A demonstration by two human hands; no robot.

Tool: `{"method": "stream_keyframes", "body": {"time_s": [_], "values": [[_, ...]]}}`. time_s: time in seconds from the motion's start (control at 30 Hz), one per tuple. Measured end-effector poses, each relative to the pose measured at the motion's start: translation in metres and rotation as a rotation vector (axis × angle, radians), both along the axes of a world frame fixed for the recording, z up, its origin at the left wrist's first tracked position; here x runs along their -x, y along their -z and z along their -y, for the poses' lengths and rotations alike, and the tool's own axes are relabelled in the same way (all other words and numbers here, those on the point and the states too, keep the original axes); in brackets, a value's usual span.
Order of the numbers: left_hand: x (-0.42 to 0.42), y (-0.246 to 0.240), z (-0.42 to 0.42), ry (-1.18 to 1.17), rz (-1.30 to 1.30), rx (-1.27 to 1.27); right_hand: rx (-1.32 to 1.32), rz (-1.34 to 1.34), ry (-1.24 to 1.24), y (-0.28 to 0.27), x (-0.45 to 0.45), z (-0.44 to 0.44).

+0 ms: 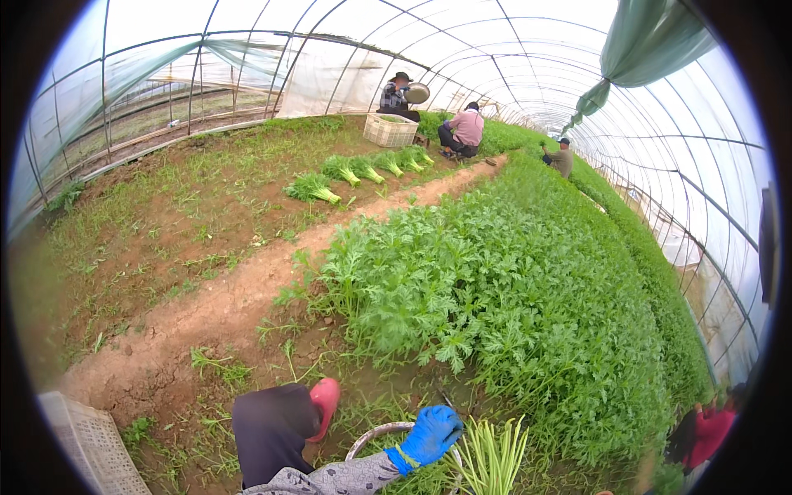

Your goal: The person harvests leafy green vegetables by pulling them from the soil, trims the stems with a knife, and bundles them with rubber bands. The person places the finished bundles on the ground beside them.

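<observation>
My left hand [433,433], in a blue glove with its fingers curled, is at the bottom centre, over the pale round rim [370,435] of a container. Whether it holds anything is unclear. A thin dark object [444,398] shows just above it, too small to identify. Right beside the glove, a bundle of pale green cut stems [492,455] points upward, its lower part cut off by the picture's edge. Loose greens [427,481] lie below the hand. My right hand is out of view. Dense leafy green plants [495,284] grow ahead and to the right.
A white plastic crate [93,439] stands at lower left, near my pink boot [325,408]. A bare soil path [247,291] runs along the bed. Several cut bunches [312,187] lie beyond it, near another crate [390,131]. Several people work farther off; one in red [711,433] is at lower right.
</observation>
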State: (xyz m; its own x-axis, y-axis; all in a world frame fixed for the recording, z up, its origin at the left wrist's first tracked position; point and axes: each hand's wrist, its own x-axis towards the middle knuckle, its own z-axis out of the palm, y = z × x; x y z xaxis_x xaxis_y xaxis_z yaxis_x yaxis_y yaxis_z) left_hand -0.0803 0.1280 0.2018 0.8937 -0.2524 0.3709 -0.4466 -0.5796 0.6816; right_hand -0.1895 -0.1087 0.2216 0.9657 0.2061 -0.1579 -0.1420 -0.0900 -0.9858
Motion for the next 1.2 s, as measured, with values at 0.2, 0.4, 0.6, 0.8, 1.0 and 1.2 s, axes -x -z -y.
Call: {"method": "stream_keyframes", "body": {"time_s": [0.2, 0.4, 0.6, 0.8, 1.0, 1.2], "values": [[-0.023, 0.01, -0.068, -0.285, 0.291, 0.09, -0.358, -0.173, 0.21, -0.053, 0.033, -0.005], [0.033, 0.024, -0.039, 0.119, -0.312, 0.64, -0.291, -0.209, 0.392, -0.042, 0.05, -0.002], [0.044, 0.021, -0.029, 0.131, -0.532, 0.923, -0.386, -0.189, 0.296, -0.055, 0.038, -0.012], [0.051, 0.065, -0.026, -0.102, -1.239, 1.54, -0.396, -0.264, 0.371, -0.038, 0.062, 0.007], [0.072, 0.07, 0.009, 0.669, -1.179, 1.375, -0.429, -0.338, 0.073, -0.049, 0.056, 0.015], [0.035, 0.023, -0.025, 0.424, -1.111, 1.306, -0.322, -0.238, 0.218, -0.059, 0.04, 0.019]]}}
